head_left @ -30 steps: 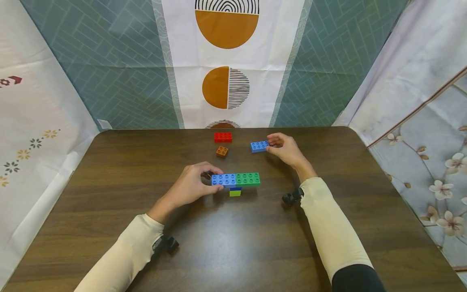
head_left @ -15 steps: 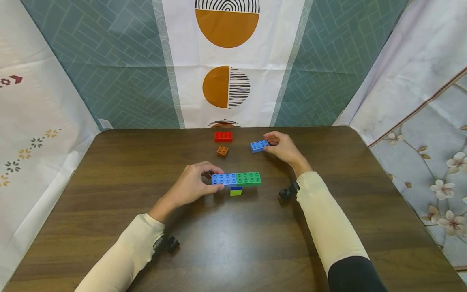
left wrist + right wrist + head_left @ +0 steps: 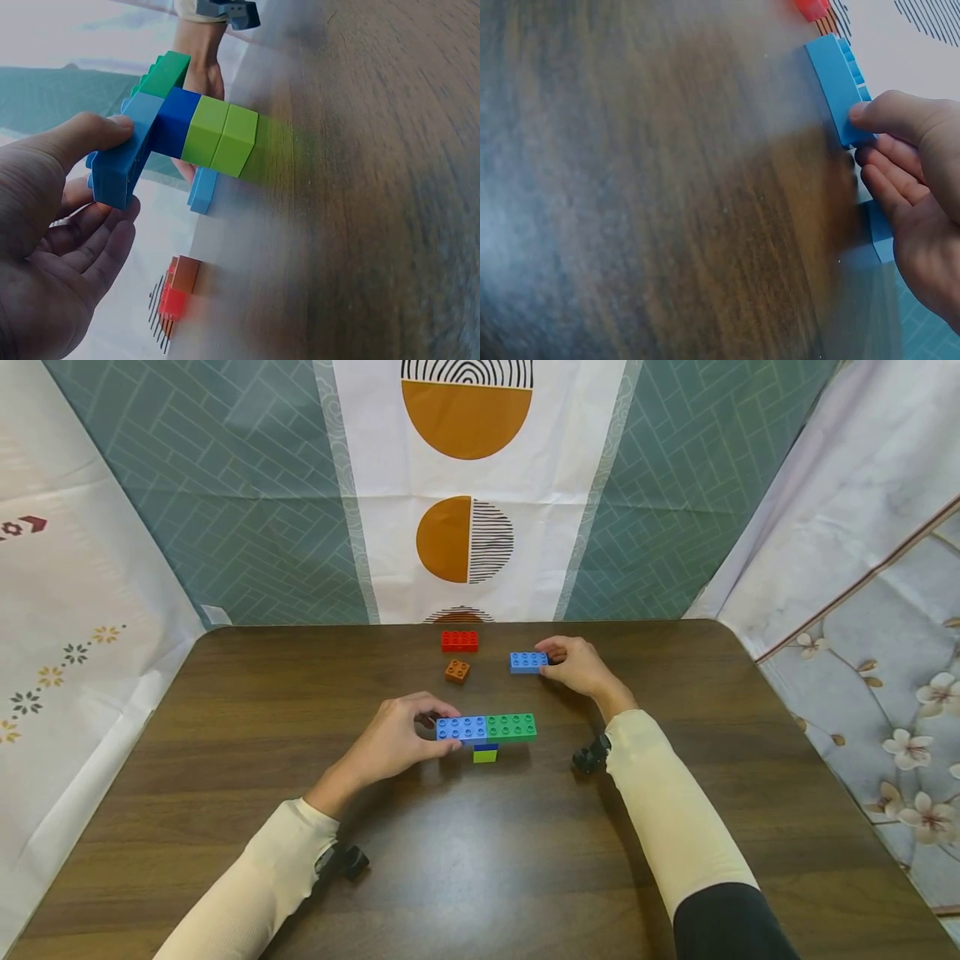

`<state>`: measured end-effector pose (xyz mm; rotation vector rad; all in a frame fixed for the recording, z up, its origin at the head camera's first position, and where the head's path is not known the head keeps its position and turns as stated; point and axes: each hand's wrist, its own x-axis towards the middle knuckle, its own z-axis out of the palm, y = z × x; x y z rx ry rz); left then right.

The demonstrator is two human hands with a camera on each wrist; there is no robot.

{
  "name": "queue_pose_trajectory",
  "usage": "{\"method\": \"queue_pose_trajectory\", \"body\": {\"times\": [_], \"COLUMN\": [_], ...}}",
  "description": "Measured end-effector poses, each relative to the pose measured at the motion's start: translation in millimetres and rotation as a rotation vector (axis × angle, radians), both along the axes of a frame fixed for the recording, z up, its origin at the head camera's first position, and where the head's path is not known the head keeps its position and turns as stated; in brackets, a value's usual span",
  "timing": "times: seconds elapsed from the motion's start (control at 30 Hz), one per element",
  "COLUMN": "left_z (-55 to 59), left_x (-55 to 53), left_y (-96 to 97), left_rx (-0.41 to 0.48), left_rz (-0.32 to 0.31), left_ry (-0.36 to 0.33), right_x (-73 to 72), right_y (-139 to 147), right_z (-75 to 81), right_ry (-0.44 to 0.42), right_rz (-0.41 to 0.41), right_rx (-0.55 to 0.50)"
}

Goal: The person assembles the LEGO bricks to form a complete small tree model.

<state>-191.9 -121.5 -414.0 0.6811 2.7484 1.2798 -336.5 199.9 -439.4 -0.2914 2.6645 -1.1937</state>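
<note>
Two hands are busy in my cameras, and each one has hold of a blue brick. The left hand (image 3: pixel 386 739) pinches the left end of a light blue brick (image 3: pixel 459 731), with its thumb on the near side and fingers on the far side. That brick sits on top of a little tower, end to end with a green brick (image 3: pixel 512 727). Under the place where those two meet I see a dark blue brick (image 3: pixel 176 120), and under that come two lime bricks (image 3: pixel 204 131), one below the other. The right hand (image 3: pixel 581 667) holds the right end of the other blue brick (image 3: pixel 527 663) between thumb and fingers, farther back and to the right of the tower. I cannot tell if that brick touches the table. Part of one more blue thing (image 3: pixel 881 229) peeks out behind the right hand's fingers, mostly hidden from me. To the left of the right hand's brick, a small orange brick (image 3: pixel 457 672) lies turned a bit, and a red brick (image 3: pixel 459 642) lies just behind it, near the far edge. All this is on a brown wood table (image 3: pixel 480 877). Pale sleeves (image 3: pixel 255 877) cover the arms, and a green-blue cloth (image 3: pixel 247 510) hangs behind.
</note>
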Motion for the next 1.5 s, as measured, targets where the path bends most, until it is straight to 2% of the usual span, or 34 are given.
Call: {"method": "queue_pose_trajectory", "body": {"times": [0.37,0.77,0.97,1.27,1.5], "left_z": [-0.2,0.5,0.2,-1.4,-0.8], "left_x": [0.9,0.2,0.6,0.5,-0.3], "left_y": [-0.7,0.4,0.2,-1.1,-0.6], "left_rx": [-0.001,0.0,0.005,0.021,0.021], "left_rz": [0.001,0.006,0.004,0.002,-0.001], "left_ry": [-0.007,-0.012,-0.02,-0.012,-0.013], "right_x": [3.9,13.5,26.9,54.7,76.8], "right_y": [-2.3,0.9,-2.3,-15.2,-20.3], "right_z": [-0.3,3.5,17.6,43.9,59.2], "right_ry": [-0.001,0.047,0.082,0.158,0.156], "right_rz": [0.007,0.057,0.093,0.217,0.3], "right_rx": [0.028,0.005,-0.017,-0.072,-0.109]}}
